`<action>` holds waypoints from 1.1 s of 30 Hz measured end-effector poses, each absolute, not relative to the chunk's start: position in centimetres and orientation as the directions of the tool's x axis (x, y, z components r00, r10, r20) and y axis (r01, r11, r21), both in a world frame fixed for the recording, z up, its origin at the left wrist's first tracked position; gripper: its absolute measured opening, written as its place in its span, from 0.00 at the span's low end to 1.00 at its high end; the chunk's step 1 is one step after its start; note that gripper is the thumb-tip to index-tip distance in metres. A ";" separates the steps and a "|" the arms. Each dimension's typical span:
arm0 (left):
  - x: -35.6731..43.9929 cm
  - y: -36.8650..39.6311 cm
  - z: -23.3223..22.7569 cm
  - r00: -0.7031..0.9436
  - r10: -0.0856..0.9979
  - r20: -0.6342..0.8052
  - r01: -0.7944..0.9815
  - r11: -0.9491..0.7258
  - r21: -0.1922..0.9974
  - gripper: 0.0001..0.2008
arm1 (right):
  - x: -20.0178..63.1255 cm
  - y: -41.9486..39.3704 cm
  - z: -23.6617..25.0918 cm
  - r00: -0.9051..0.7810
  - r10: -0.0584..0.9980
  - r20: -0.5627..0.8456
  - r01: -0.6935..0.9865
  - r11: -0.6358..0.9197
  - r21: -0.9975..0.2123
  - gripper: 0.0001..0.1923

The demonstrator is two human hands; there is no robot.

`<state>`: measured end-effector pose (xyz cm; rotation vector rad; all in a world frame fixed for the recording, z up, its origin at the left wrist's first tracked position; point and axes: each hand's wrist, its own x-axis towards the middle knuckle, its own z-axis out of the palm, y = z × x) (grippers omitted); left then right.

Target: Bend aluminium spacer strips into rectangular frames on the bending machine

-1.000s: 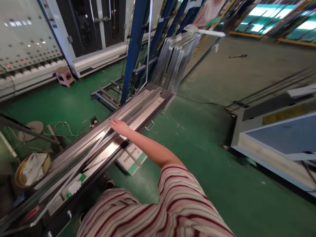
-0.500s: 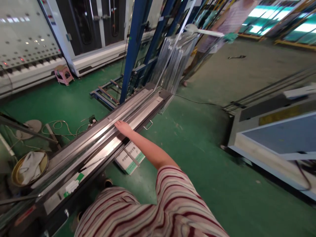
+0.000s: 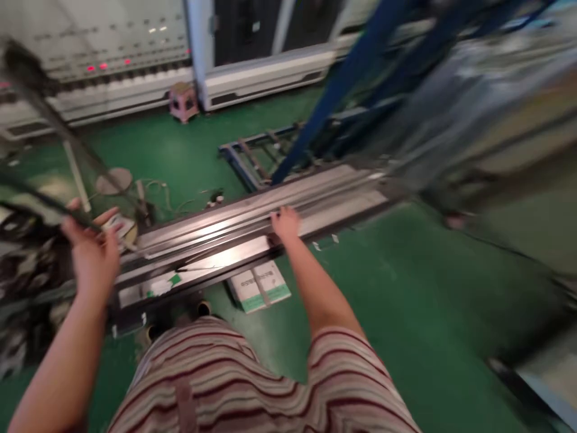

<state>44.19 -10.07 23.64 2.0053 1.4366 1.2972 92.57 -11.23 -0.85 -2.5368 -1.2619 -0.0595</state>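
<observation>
Right fingers laid flat, slightly spread, pressed on the long metal strips atop the narrow tabletop; right hand closing on nothing, only resting, much as half a second earlier but now lying nearer the middle of the view. Left fingers spread wide around a thin dark strip crossing the left edge, thumb and forefinger at its end; too blurred to tell whether clamped or merely touching. Left hand newly in view, absent from both earlier frames. Whole view swung leftwards since then: blue steel posts shifted from centre to upper right, rack of clear panes smeared by motion, pink stool moved from far left toward upper middle. Strips lying lengthwise along the tabletop, running from lower left to right of centre, bright glare on them. Under the tabletop's near edge, a white and green box on the green floor. Coiled cable on the floor beyond. Pale machine wall with red lamps along the back. Striped shirt filling the bottom.
</observation>
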 end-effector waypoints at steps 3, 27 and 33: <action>43.7 -8.8 22.0 0.058 0.879 0.473 0.488 -0.439 0.755 0.33 | 92.7 -10.7 -3.1 0.613 0.773 0.163 0.785 -0.573 -0.236 0.32; 13.6 -6.4 20.0 -0.074 0.880 0.469 0.546 -0.358 0.758 0.28 | 64.2 -9.1 -3.7 0.339 0.917 0.209 0.936 -0.351 0.023 0.34; 2.1 -5.7 19.8 -0.098 0.881 0.463 0.578 -0.329 0.747 0.26 | 52.1 -8.2 -3.4 0.333 0.921 0.203 0.936 -0.349 0.050 0.36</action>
